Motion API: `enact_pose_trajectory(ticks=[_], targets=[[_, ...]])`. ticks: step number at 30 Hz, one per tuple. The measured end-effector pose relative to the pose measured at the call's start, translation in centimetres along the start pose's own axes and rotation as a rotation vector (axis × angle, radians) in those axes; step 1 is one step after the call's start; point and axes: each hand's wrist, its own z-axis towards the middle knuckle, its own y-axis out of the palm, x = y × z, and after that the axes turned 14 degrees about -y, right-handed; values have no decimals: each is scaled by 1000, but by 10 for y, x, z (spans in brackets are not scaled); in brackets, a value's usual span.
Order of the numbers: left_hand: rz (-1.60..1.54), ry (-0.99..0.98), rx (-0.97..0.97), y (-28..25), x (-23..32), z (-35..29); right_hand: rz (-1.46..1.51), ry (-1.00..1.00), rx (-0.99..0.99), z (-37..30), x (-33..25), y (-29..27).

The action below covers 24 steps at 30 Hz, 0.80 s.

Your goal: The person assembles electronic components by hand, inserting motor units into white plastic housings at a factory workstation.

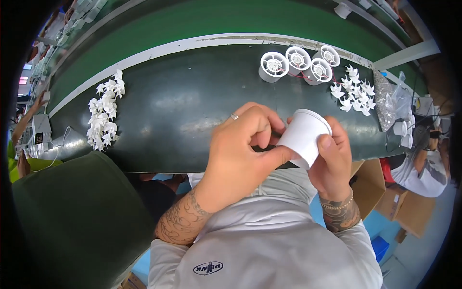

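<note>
A white cup-shaped plastic housing point(308, 134) is tilted in front of my body, above the near edge of the bench. My right hand point(333, 156) holds it from the right, thumb on its outer wall and fingers behind. My left hand point(248, 144) is closed at its left side, thumb tip tucked into the lower opening and the other fingers curled, partly hidden behind the housing. The inside of the housing is mostly out of sight. Beyond it stand several similar white housings with round fan grilles point(297, 59) and red wires.
White fan impellers point(356, 91) lie in a group at the right, and more impellers point(103, 113) form a column at the left. A bubble-wrap bag point(383, 98) borders the right end. A dark green chair-like surface point(77, 207) and cardboard boxes point(409, 212) flank me. Another person point(423, 173) sits far right.
</note>
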Motion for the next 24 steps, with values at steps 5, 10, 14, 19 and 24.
enact_pose_trajectory(ticks=[5,10,14,19,24], targets=[[378,279,-156,3,2,9,107,208,188,-4,-6,-5],[278,232,-225,15,-14,12,197,271,230,-14,-13,-12],[165,129,-253,42,-20,14,294,281,290,-19,-11,-28],[107,-21,-264,45,-25,14,381,292,293,-32,-3,-42],[373,113,-126,53,-31,3,294,144,325,-37,-8,-42]])
